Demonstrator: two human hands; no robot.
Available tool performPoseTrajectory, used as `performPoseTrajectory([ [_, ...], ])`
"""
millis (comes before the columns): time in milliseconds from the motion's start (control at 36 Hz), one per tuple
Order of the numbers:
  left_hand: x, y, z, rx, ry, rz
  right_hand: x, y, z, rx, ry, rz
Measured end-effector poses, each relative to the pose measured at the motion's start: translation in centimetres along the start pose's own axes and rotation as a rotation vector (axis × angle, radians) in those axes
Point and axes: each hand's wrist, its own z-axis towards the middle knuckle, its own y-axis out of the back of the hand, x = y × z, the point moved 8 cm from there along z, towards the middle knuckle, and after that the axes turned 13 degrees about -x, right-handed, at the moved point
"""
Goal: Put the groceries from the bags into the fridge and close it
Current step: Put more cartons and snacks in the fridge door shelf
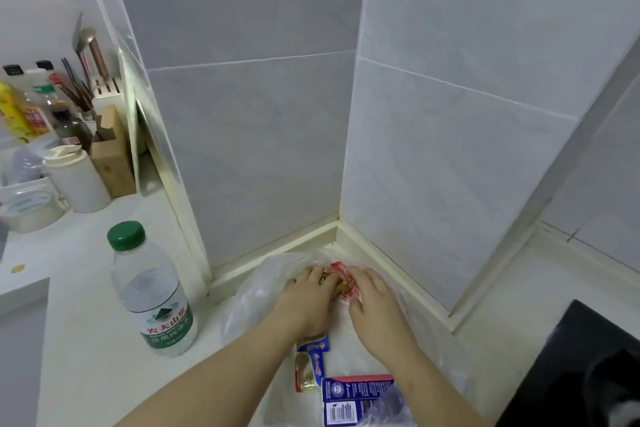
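1. Nearest, at the bottom edge and to the right of the water bottle [156, 295], a blue carton [356, 402] lies on a clear plastic bag [256, 288]. A small blue and gold packet [311, 366] sits just beside the carton on the bottle's side.
2. Farther in, also right of the bottle, both hands are inside the bag. The left hand [308, 302] and right hand [375, 302] curl their fingers round a red packet [343, 279] from either side, low over the bench [86, 357].
3. The loose film lies around both wrists, so lifting the packet could drag the bag and sweep the carton along. The left forearm passes near the tall, upright bottle, and a swung elbow might topple it.
4. The bench is smooth and white. Behind the bottle it ends in a corner of pale grey tiled wall [259, 132], and a black hob [581, 364] sits far to the bottle's right.
5. Beyond the bottle to the left stand a white jar [74, 180], a knife block [110, 156] and sauce bottles [20, 111]. No fridge is in view.
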Motion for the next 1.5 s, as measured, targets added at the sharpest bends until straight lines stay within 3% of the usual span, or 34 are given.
performPoseTrajectory([
  [194, 0.0, -0.4, -0.4, -0.065, -0.044, 0.119, -1.3, -1.0, -0.3, 0.027, -0.029, -0.026],
  [333, -0.4, -0.6, -1.6, -0.138, -0.105, 0.073, -1.4, -0.9, -0.5, 0.035, -0.02, -0.047],
  [611, 0.4, 0.6, -2.5, -0.133, -0.141, 0.023, 0.6, 1.3, -2.2, -0.018, 0.042, -0.029],
  [694, 0.1, 1.8, -3.4, -0.198, -0.118, -0.002, 1.5, 2.3, -3.1, -0.049, 0.072, 0.022],
  [806, -0.1, 4.5, -4.8, -0.418, -0.114, -0.158, 1.4, 3.4, -4.2, -0.092, 0.074, 0.069],
  [917, 0.4, 3.9, -5.9, -0.229, 0.017, -0.253, 0.7, 2.2, -5.6, 0.089, 0.105, -0.046],
  [1000, 0.1, 3.9, -6.4, -0.201, 0.019, -0.228, -0.3, 1.0, -6.8, 0.267, 0.124, -0.198],
  [1306, -0.9, 1.9, -8.0, -0.153, 0.058, -0.235, -2.1, 1.1, -8.4, 0.359, 0.078, -0.258],
  [1500, 0.1, 1.3, -8.0, -0.206, 0.131, -0.298, -2.2, -0.6, -9.3, 0.471, 0.153, -0.349],
])
